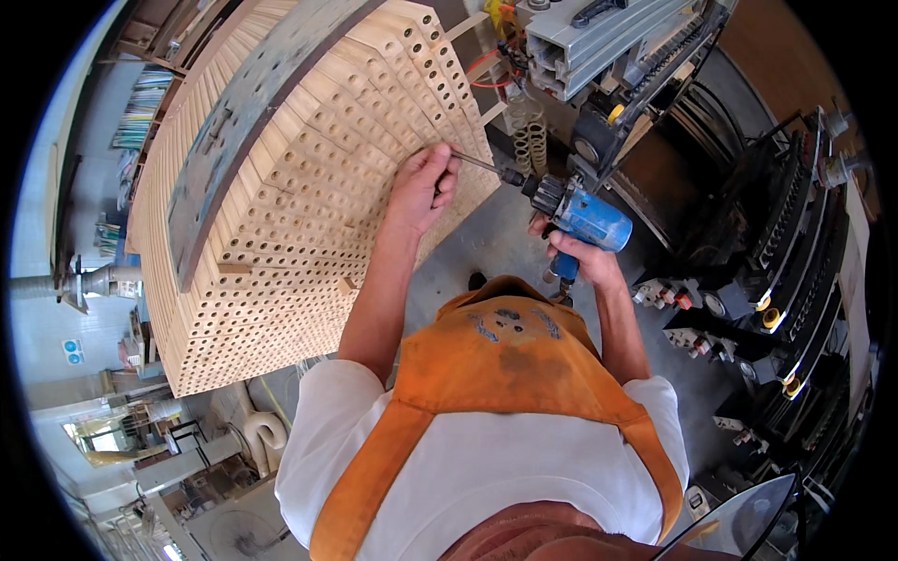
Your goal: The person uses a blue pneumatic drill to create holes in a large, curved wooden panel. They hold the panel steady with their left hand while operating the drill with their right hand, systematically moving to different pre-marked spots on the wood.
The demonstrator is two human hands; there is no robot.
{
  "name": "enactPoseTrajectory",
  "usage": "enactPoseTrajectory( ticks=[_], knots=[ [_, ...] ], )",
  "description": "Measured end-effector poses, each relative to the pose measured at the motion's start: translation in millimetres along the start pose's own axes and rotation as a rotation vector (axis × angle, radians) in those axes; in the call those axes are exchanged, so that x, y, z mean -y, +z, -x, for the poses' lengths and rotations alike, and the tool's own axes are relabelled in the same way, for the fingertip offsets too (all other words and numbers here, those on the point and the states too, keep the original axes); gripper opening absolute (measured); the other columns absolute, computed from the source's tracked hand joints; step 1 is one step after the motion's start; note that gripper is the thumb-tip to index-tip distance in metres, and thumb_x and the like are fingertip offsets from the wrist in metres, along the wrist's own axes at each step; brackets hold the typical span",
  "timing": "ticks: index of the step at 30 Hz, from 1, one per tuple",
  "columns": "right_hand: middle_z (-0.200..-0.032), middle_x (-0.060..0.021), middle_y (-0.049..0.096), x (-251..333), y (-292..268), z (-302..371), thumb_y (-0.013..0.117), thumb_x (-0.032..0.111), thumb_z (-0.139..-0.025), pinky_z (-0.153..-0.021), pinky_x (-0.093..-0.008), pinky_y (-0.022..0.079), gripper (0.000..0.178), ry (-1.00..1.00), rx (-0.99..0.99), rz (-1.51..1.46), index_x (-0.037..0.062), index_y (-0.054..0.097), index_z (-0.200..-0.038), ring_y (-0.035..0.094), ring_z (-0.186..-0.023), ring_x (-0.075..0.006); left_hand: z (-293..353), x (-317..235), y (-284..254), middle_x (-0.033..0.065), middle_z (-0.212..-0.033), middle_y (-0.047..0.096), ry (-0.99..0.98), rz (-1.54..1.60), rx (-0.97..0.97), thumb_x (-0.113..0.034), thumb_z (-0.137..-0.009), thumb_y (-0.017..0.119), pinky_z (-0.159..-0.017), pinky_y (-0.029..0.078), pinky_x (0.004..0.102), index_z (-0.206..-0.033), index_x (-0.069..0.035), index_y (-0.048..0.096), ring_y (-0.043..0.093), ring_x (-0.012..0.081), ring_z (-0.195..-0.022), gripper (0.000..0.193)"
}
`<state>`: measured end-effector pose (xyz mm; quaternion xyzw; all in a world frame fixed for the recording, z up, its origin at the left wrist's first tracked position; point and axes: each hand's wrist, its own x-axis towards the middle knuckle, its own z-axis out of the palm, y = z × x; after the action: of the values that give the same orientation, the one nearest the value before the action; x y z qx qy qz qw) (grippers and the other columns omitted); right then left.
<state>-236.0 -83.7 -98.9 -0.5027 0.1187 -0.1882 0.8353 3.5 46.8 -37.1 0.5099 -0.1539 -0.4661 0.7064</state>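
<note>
Boards (323,103) look part-done, plain holes (320,148) remaining; left fingers (438,161) pinch the bit (479,163), right fingers (571,246) clamp the driver (597,222).

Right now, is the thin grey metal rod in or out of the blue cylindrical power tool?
In: the grey rod runs into the front of the blue tool, held by the right hand.
</note>
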Motion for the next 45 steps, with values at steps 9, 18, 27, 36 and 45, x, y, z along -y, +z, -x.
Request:
enactPoseTrajectory(
  ticks=[9, 18, 27, 36, 45],
  knots=[
    [-0.101, -0.0062, 0.067, -7, 45, -22, 0.066, 0.014, -0.087, -0.07, -0.027, 0.05, 0.024, -0.127, -0.192, 0.155, 0.0046, 0.063, -0.108, 0.061, -0.085, -0.0121, -31, -8, 23, -0.0007, -0.078, 0.05, 0.104, 0.181, -0.073, -0.024, -0.1, 0.048, -0.043, 0.032, 0.0175, -0.117, -0.004, 0.056, 0.041, 0.0053, -0.058, 0.028],
    [-0.097, -0.0058, 0.068, -3, 41, -29, 0.066, 0.011, -0.086, -0.068, -0.0265, 0.05, 0.021, -0.123, -0.153, 0.279, 0.0038, 0.064, -0.105, 0.059, -0.078, -0.0108, -29, -2, 21, -0.0026, -0.079, 0.048, 0.123, 0.257, -0.026, -0.031, -0.1, 0.048, -0.043, 0.03, 0.0161, -0.12, -0.009, 0.052, 0.04, 0.0041, -0.06, 0.03],
    [-0.097, -0.0055, 0.069, 6, 51, -32, 0.07, 0.008, -0.083, -0.075, -0.028, 0.05, 0.025, -0.204, -0.154, 0.392, 0.0056, 0.065, -0.107, 0.063, -0.085, -0.0121, -13, 15, 11, 0.0019, -0.083, 0.052, -0.091, 0.178, 0.019, -0.023, -0.099, 0.047, -0.04, 0.03, 0.0175, -0.107, -0.002, 0.053, 0.042, 0.0059, -0.06, 0.023],
    [-0.097, -0.0058, 0.069, -3, 48, -34, 0.072, 0.01, -0.082, -0.077, -0.0289, 0.051, 0.027, -0.219, -0.175, 0.474, 0.0071, 0.066, -0.108, 0.064, -0.088, -0.0139, 8, 41, -2, 0.0019, -0.09, 0.054, -0.224, 0.245, 0.104, -0.019, -0.098, 0.049, -0.04, 0.029, 0.0156, -0.118, -0.002, 0.051, 0.042, 0.0043, -0.058, 0.027],
    [-0.102, -0.0071, 0.069, 12, 50, -22, 0.07, 0.012, -0.085, -0.08, -0.0293, 0.05, 0.03, -0.352, -0.148, 0.63, 0.0044, 0.063, -0.112, 0.064, -0.093, -0.0144, 1, 3, -6, 0.001, -0.092, 0.056, 0.047, 0.143, 0.013, -0.019, -0.097, 0.053, -0.042, 0.031, 0.0148, -0.114, -0.003, 0.055, 0.042, 0.0034, -0.06, 0.024]
  ],
)
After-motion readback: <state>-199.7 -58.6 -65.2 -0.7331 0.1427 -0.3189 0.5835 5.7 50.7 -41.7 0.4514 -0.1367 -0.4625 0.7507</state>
